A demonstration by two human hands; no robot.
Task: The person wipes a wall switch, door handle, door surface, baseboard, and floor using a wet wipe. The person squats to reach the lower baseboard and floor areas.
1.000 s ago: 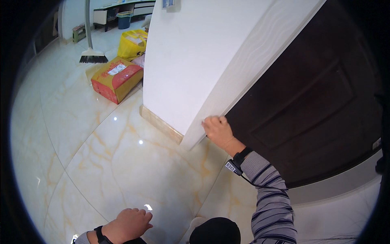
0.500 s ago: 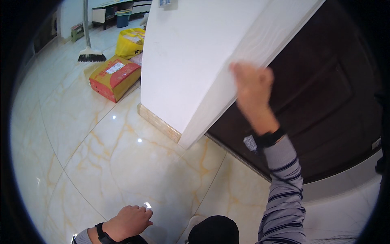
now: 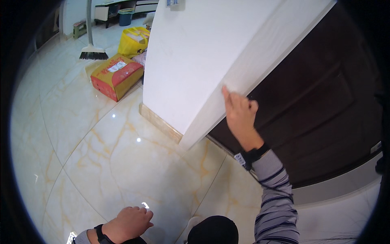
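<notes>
My right hand is raised at the white door frame. Its index finger stretches out to the frame's face, while the other fingers are curled; nothing shows in it. Whether the fingertip touches the surface is hard to tell. Behind the hand is a dark brown panelled door. A black band with a small printed tag sits on the right wrist, below a striped sleeve. Low at the left, my left hand hangs over the floor, back up, fingers loosely curled in. I see nothing in it; its palm is hidden.
A red and tan carton lies on the marbled tile floor beside a yellow bag. Behind them stand a broom, a blue bin and a small stool. The white wall ends in a corner with a beige skirting.
My right hand has moved down and slightly left along the door frame, and its index finger now points out clearly. My left hand has barely moved.
</notes>
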